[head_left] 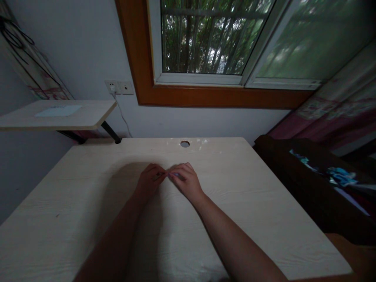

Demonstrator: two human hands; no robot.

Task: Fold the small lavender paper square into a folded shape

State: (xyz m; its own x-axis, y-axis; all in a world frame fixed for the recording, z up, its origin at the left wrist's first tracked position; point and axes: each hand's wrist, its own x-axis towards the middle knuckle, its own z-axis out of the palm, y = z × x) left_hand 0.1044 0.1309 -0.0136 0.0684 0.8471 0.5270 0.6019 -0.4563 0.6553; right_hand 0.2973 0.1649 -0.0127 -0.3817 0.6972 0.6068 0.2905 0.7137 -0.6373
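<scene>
Both hands rest together at the middle of a pale wooden desk. My left hand is curled, fingertips pinched toward the right. My right hand is curled too, its fingertips meeting the left hand's. Between the fingertips sits a small thin object, too small and dim to name. The room is dark and both forearms stretch in from the bottom edge.
A round cable hole lies at the desk's far edge. A raised side shelf stands at the back left, under a wall socket with a cord. A window is above; a dark bed frame flanks the right.
</scene>
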